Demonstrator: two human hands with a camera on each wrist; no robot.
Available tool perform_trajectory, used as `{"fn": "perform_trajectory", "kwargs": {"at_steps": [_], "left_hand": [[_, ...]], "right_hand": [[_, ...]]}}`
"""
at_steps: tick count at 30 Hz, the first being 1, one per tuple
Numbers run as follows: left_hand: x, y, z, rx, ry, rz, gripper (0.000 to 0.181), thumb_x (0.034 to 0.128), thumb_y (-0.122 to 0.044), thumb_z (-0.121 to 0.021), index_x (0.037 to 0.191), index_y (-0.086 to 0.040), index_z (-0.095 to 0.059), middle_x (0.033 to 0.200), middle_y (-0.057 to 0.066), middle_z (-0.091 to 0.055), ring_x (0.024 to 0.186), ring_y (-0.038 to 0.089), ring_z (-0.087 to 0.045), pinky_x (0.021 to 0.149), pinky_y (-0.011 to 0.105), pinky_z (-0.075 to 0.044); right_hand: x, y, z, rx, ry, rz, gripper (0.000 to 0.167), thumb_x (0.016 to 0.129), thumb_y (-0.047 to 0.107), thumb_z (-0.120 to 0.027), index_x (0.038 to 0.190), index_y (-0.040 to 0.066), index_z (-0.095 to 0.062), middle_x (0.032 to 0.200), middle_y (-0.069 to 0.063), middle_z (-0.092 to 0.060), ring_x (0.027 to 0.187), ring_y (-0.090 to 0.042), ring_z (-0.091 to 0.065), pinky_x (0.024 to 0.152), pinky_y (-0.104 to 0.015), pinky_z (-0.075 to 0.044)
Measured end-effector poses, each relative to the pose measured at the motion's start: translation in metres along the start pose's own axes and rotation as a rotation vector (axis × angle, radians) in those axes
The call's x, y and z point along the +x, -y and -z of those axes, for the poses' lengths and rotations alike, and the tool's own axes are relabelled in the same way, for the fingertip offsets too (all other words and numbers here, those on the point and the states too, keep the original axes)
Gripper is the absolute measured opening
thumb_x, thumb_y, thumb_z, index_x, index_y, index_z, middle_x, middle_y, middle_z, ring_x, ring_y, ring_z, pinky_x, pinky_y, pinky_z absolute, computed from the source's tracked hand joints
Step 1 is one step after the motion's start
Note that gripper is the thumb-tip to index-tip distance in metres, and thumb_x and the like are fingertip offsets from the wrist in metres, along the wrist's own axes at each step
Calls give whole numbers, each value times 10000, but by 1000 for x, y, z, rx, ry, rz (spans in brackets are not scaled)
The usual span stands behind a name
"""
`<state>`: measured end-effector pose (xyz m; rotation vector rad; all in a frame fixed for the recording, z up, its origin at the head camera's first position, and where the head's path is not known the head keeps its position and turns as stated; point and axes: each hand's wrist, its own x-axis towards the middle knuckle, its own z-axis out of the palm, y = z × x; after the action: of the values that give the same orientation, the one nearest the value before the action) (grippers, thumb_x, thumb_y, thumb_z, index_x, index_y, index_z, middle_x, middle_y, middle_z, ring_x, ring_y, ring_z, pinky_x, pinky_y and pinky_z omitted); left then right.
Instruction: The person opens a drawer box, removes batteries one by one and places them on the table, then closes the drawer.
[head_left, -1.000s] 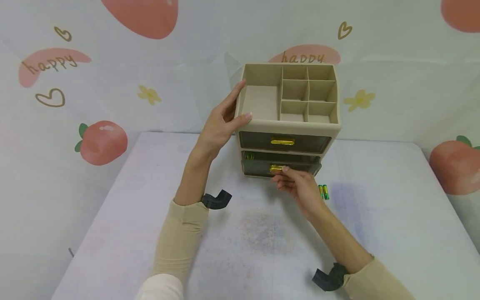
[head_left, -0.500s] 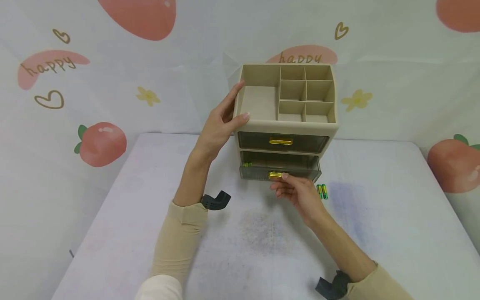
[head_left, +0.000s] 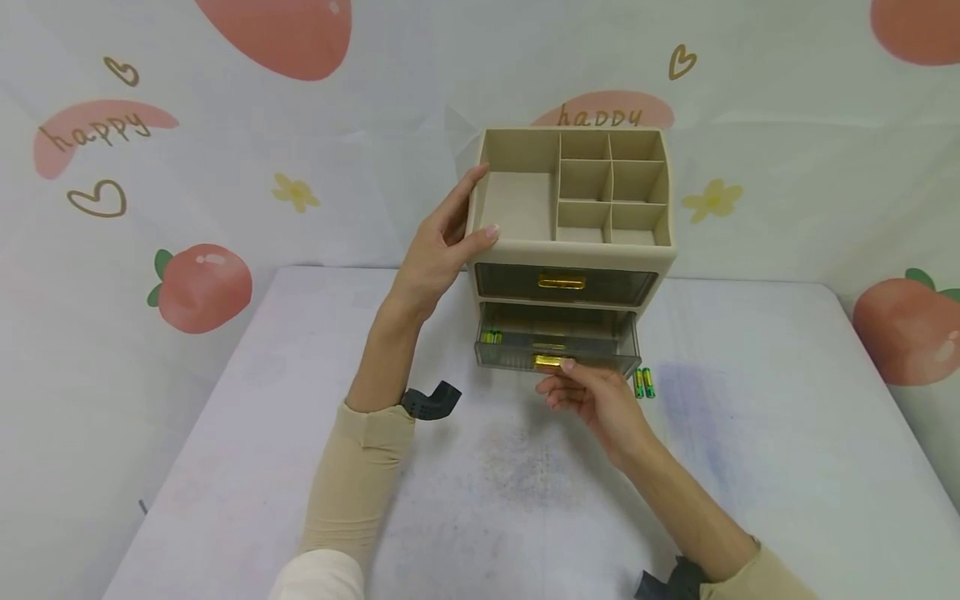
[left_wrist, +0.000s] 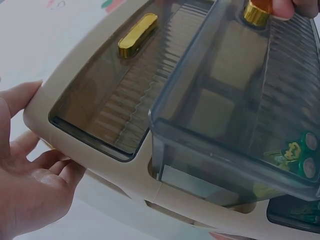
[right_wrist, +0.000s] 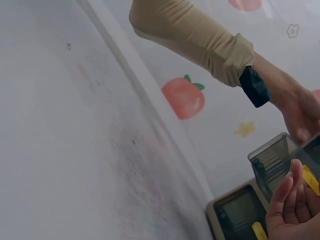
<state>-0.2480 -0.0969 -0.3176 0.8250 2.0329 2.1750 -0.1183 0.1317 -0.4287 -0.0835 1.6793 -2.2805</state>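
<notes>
A beige desktop drawer organizer [head_left: 573,248] stands at the table's back. My left hand [head_left: 435,254] holds its left side, thumb on the top front edge. With thumb and fingers, my right hand [head_left: 596,400] pinches the gold handle [head_left: 549,362] of a clear grey drawer [head_left: 510,356], which is pulled out. Two green batteries [left_wrist: 306,155] lie inside this drawer at its left end. Above it, the upper drawer [head_left: 510,283] is closed. In the right wrist view another closed drawer [right_wrist: 239,212] shows below the open one. Right of the organizer, two more green batteries [head_left: 644,382] lie on the table.
The organizer's top has one large compartment [head_left: 522,204] on the left and several small ones [head_left: 585,179] on the right. A white cloth [head_left: 375,100] printed with fruit hangs behind the white table [head_left: 480,508]. Dark wrist mounts [head_left: 432,401] sit on both forearms.
The right hand has drawn the drawer outward toward the person, from slightly open to further out, so more of its inside and the batteries show. The left hand has kept its place.
</notes>
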Motion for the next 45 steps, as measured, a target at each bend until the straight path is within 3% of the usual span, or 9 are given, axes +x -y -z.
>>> {"fn": "perform_trajectory", "kwargs": {"at_steps": [7, 19, 26, 36, 45], "left_hand": [[0, -1, 1, -8, 1, -2, 711, 954, 2, -612, 1572, -176, -310, 1600, 88, -295, 1416, 233, -377, 1079, 334, -386], [0, -1, 0, -13, -9, 16, 709, 950, -6, -623, 1568, -185, -324, 1588, 69, -314, 1401, 211, -391, 1085, 337, -384], [0, -1, 0, -10, -6, 19, 714, 950, -16, -626, 1569, -198, -321, 1594, 55, -303, 1407, 199, -381, 1089, 332, -377], [0, -1, -1, -8, 2, 2, 716, 959, -19, -620, 1575, -196, -303, 1612, 72, -271, 1418, 220, -372, 1088, 333, -378], [-1, -1, 0, -14, -2, 6, 711, 958, -20, -619, 1573, -194, -308, 1622, 44, -252, 1435, 200, -348, 1103, 325, -362]], "right_hand": [[-6, -3, -1, -24, 9, 6, 417, 1036, 269, -541, 996, -109, -711, 885, -57, -743, 752, -162, -670, 778, -310, -557], [-15, -5, -2, -26, 24, 21, 374, 1042, 252, -528, 935, -31, -748, 878, -49, -743, 757, -173, -674, 778, -299, -557], [-22, -6, -5, -31, 30, 20, 397, 1045, 245, -520, 970, -85, -728, 875, -45, -742, 752, -190, -670, 753, -293, -556], [-31, -6, -5, -23, 39, 11, 372, 1052, 231, -500, 905, 4, -756, 874, -37, -743, 750, -155, -670, 749, -282, -554], [-36, -10, -7, -9, 65, 4, 371, 1058, 226, -489, 919, 11, -758, 887, -40, -747, 773, -155, -692, 753, -292, -562]]}}
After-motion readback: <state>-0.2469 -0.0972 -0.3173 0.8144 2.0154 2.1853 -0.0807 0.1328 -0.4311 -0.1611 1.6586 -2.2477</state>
